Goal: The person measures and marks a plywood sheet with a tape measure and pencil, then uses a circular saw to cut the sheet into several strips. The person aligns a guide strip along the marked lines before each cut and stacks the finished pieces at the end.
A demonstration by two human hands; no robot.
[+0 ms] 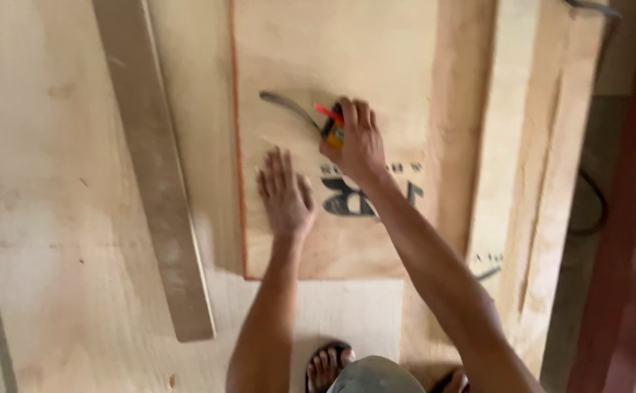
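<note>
The right hand (358,140) sits near the middle of the frame, a little above centre. Its fingers are curled around a small yellow tape measure (335,134) with a red bit (327,111) sticking out at the top. A thin dark strip of tape (289,107) curves out from it toward the upper left. The tape measure rests on a plywood sheet (376,58) that has a thin orange edge (239,145) down its left side.

The left hand (284,195) is just below and to the left of the right one. It lies flat on the same plywood sheet, fingers spread and pointing up the frame — it grasps nothing, just presses down. The two hands are near each other but not touching.

Some dark printed marks (362,196) show on the wood between the two arms.

To the left, a long grey wooden strip (159,182) lies tilted on a bigger pale board (49,218). It runs from the top of the frame down to the lower left middle.

On the right side, more pale boards (536,182) lie next to each other. A dark cable (594,204) loops at the right edge, beside a dark red post (634,218).

At the bottom of the frame you can see toes in a dark sandal (327,362) — right under the person's arms.
</note>
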